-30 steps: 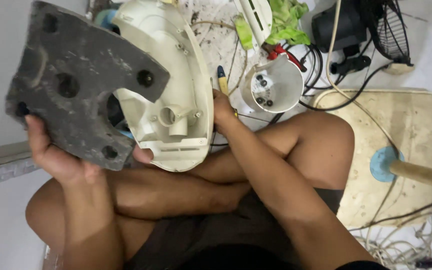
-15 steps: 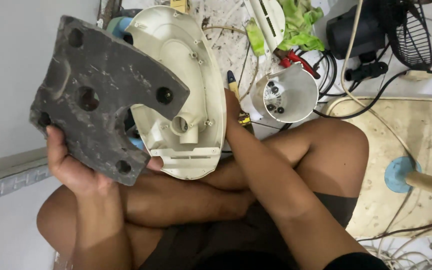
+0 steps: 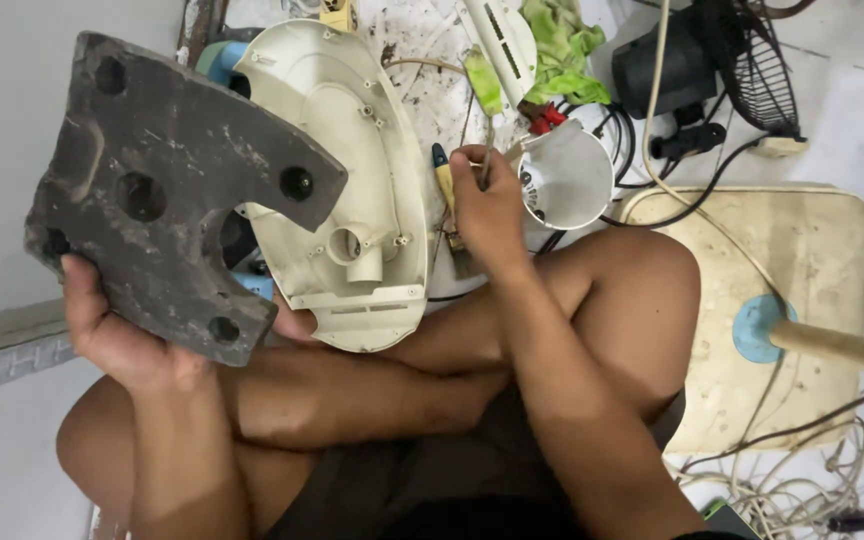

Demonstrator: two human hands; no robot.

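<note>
While gripping the grey slab (image 3: 167, 190), left hand (image 3: 122, 335) closed.

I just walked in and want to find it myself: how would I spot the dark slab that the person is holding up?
Start at the big cream plastic fan base shell standing on edge above the crossed legs. Just to its left, the left hand grips the lower edge of a dark grey, rough, flat weight plate. Unlike the smooth pale parts around it, it is gritty, with round holes and a curved notch.
</note>
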